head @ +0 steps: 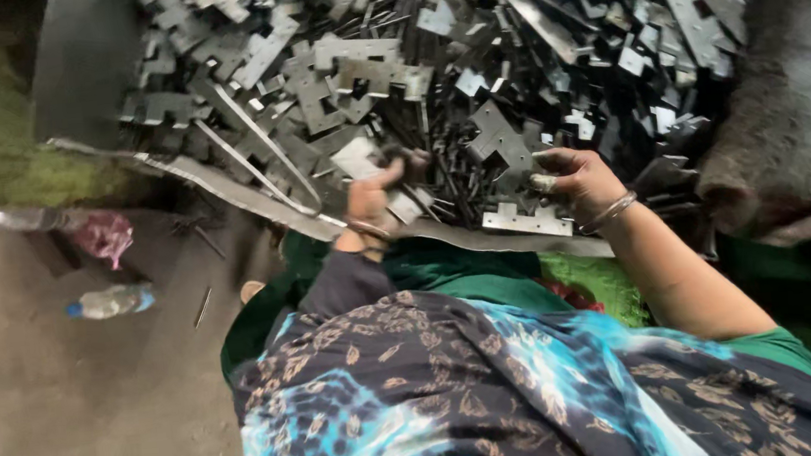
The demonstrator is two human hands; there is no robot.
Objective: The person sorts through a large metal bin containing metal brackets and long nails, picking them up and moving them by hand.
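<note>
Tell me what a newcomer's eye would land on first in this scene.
First, the big heap of grey stamped metal pieces filling the upper half of the view. At its near edge, the left hand grips a bunch of thin dark metal rods, while the right hand rests on the heap beside a flat notched plate. On the floor at the left lies a plastic bottle.

Down to your left, a clear plastic bottle [110, 302] with a blue label band lies on its side on the floor [59, 405]; a crumpled pink bag [103, 235] sits just beyond it.
</note>
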